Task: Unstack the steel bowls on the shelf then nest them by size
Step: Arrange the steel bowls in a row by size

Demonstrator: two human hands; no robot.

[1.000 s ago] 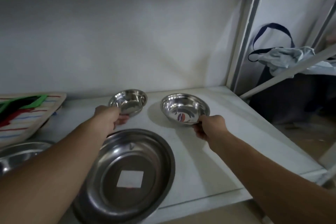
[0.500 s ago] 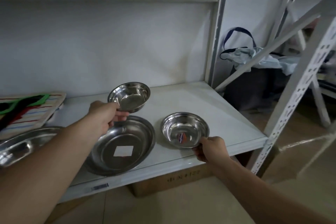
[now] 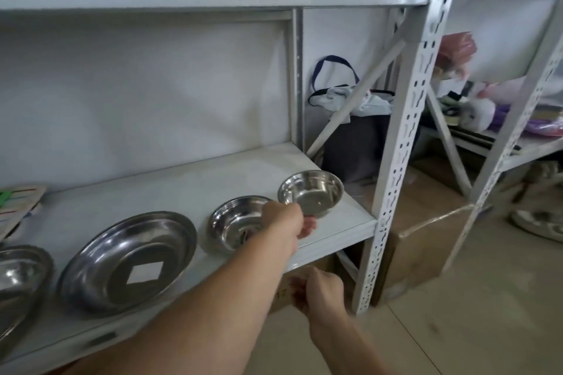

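Steel bowls sit spread along the shelf (image 3: 182, 189) now, 4 in view. Half a second ago my left hand held the small bowl up near the back, over the wide pan; now that hand (image 3: 286, 219) has carried it across to the right end, where the small bowl (image 3: 310, 190) is pinched by its near rim just above or on the shelf, I cannot tell which. The medium bowl (image 3: 236, 224), which my right hand was gripping at the front edge, now rests on the shelf between the wide pan (image 3: 128, 259) and the small bowl, partly hidden by my left forearm. My right hand (image 3: 320, 289) has let go and dropped below the shelf edge, fingers loosely curled, holding nothing.

I judge the unstacking nearly done: each bowl lies apart, roughly in size order, nesting still ahead. A further bowl (image 3: 18, 280) is cut off at the left. Every bowl looks empty; the wide pan shows only a pale square label on its floor.
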